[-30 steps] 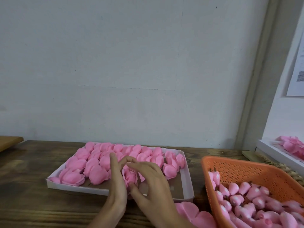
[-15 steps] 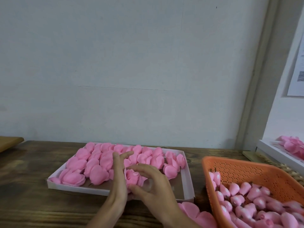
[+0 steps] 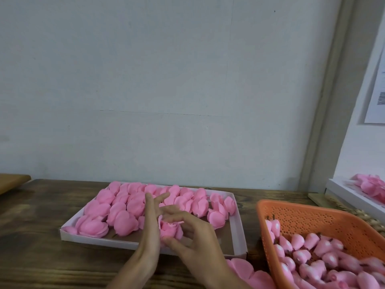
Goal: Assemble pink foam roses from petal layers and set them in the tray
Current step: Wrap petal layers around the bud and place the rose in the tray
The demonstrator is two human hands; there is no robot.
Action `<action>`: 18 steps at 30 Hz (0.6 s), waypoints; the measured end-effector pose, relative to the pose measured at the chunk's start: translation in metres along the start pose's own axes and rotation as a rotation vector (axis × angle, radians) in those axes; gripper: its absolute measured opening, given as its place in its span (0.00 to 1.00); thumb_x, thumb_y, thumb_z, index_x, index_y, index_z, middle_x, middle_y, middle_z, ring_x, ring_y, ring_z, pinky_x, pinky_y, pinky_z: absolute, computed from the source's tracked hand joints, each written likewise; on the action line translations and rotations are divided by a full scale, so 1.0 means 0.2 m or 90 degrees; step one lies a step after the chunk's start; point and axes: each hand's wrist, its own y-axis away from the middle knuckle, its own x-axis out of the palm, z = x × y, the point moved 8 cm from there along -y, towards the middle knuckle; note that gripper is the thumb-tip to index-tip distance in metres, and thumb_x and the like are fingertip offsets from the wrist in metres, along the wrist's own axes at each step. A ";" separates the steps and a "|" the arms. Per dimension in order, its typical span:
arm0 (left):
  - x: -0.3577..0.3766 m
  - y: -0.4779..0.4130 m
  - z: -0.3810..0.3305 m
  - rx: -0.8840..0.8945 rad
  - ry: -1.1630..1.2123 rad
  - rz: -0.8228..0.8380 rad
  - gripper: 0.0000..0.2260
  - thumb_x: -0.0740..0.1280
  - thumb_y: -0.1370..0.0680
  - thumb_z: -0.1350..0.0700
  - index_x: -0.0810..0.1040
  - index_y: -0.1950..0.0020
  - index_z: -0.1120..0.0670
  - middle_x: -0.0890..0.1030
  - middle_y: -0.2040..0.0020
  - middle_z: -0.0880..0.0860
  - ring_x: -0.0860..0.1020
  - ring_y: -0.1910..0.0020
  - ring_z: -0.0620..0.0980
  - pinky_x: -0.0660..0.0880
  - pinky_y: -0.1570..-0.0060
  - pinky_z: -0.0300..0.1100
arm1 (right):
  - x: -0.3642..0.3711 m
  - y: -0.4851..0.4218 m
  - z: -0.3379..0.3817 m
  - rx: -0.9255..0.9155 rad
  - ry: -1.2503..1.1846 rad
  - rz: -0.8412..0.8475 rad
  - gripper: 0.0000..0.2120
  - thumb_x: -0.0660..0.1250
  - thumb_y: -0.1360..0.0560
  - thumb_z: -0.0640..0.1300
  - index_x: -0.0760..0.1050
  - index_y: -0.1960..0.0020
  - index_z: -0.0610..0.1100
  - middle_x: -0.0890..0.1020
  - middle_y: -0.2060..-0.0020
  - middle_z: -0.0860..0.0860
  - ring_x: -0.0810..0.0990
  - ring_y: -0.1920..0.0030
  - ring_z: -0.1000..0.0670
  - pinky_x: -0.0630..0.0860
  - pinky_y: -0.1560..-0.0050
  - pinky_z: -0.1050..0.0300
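- The pink foam rose (image 3: 169, 229) is held between both hands over the near part of the shallow white cardboard tray (image 3: 93, 239), at the middle of the scene. Whether it touches the tray floor cannot be told.
- The left hand (image 3: 150, 232) is laid with straight fingers against the rose's left side. The right hand (image 3: 195, 232) is curled round its right side, thumb low and fingers over the top.
- The rose is judged to be very light, soft and easily squashed, with thin petals that could crease or slip apart under a hard squeeze. It is best taken low, at the base where the layers meet, with a light fingertip hold and the outer petals left free.
- Finished pink foam roses (image 3: 125, 223) are packed across the far and left parts of the tray. A bare brown patch of floor is left at its near right.
- Loose flat pink petal layers (image 3: 245, 268) are seen on the dark wooden table (image 3: 31, 226), just near and right of the tray.
- An orange perforated plastic basket (image 3: 312, 215) stands to the right, filled with small pink foam buds (image 3: 302, 243).
- A second white tray (image 3: 350, 197) with pink pieces is seen at the far right.
- No brand or label is seen on the trays or basket. A paper sheet (image 3: 377, 90) on the right wall carries print too blurred to be read.
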 end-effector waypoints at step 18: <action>-0.11 -0.07 0.04 0.079 -0.084 -0.069 0.17 0.63 0.22 0.31 0.79 0.43 0.41 0.85 0.52 0.44 0.85 0.54 0.47 0.80 0.63 0.49 | 0.00 0.00 0.01 0.018 -0.017 -0.004 0.09 0.73 0.26 0.38 0.78 0.48 0.46 0.85 0.52 0.58 0.84 0.54 0.56 0.81 0.53 0.52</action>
